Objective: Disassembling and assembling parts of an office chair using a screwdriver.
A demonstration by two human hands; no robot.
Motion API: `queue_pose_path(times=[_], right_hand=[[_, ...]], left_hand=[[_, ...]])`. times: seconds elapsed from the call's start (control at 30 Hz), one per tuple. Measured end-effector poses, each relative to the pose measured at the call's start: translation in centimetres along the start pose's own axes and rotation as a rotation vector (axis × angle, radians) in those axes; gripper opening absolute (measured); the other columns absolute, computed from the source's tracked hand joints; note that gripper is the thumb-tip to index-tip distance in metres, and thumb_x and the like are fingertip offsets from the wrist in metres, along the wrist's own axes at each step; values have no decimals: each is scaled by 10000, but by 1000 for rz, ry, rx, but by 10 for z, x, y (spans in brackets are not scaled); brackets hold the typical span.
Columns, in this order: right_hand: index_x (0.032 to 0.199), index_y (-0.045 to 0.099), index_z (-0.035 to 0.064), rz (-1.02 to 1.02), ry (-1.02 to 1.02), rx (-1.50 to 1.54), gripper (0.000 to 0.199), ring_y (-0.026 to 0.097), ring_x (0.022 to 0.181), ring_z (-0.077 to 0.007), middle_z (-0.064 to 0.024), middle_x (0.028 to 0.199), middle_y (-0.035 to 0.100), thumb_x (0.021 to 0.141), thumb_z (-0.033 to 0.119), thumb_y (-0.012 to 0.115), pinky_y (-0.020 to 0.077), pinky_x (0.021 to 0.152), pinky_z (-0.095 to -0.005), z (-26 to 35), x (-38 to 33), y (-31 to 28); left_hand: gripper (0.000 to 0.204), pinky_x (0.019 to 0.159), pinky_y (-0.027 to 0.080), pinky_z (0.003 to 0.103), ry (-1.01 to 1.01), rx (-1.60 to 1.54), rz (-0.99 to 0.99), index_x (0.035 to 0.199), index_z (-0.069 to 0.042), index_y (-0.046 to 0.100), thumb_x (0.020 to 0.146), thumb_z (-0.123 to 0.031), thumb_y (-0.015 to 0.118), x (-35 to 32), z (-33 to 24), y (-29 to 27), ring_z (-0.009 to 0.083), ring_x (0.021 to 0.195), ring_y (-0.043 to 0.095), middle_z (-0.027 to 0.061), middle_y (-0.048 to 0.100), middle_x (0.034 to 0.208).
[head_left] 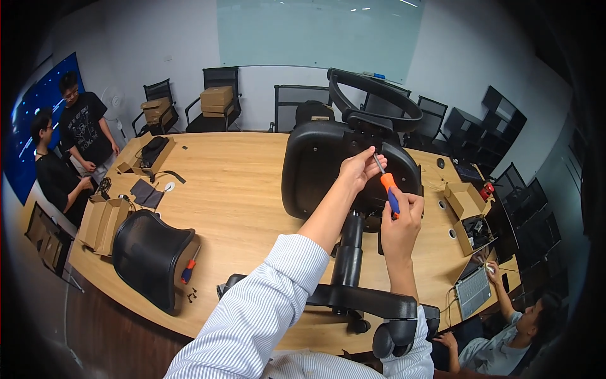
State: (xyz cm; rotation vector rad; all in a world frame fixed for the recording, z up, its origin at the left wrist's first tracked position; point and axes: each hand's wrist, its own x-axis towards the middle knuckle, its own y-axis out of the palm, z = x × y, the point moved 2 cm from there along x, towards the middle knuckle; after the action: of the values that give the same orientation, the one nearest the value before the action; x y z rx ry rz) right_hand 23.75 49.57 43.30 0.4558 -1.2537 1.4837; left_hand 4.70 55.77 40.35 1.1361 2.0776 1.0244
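A black office chair lies tipped over on the table, its seat underside (315, 170) facing me. Its gas cylinder (348, 256) runs down to a wheeled base (363, 302) close to my body. A black looped frame (382, 95) stands at the seat's far end. My right hand (402, 230) is closed round the orange and blue handle of a screwdriver (389, 185). Near the tip, the fingers of my left hand (360, 170) are around its shaft, against the bracket under the seat. Whether a screw is at the tip cannot be made out.
On the wooden table (233, 189), a mesh backrest (151, 256) lies left, beside another screwdriver (188, 271) and small screws (192, 295). Open cardboard boxes (104, 224) stand at both sides. A person sits by a laptop (473, 294) at right; two people (85, 129) stand far left.
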Motion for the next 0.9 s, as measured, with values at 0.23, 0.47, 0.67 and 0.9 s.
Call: queue_pose_path(times=[0.23,0.47,0.67,0.9], right_hand=[[1100,661,32,-3,116,105,334,571,858,-265,-137,969,499,778,-58,668,495,708,-350,8,-1,-12],[1096,662,22,13,123,88,323,557,831,-246,-125,956,497,784,-60,663,491,675,-325,3,-1,-23],[1128,651,38,14,117,88,350,588,848,-257,-142,998,500,791,-55,666,519,652,-338,-3,-6,-27],[1132,640,31,12,86,84,344,587,827,-262,-142,985,499,796,-31,678,509,668,-352,4,-4,-31]], left_hand=[[164,862,594,415,-226,-250,-2,980,63,581,855,-40,555,-7,-2,4,330,935,688,223,658,1001],[158,877,587,427,-285,-341,-39,968,81,566,858,-31,560,-9,-4,2,336,926,686,231,653,982],[220,823,608,411,-76,-112,-1,932,53,566,883,-135,668,-2,7,3,321,854,697,209,649,925],[231,827,595,425,-83,232,-19,918,39,567,904,-190,539,-18,0,1,318,894,687,198,638,957]])
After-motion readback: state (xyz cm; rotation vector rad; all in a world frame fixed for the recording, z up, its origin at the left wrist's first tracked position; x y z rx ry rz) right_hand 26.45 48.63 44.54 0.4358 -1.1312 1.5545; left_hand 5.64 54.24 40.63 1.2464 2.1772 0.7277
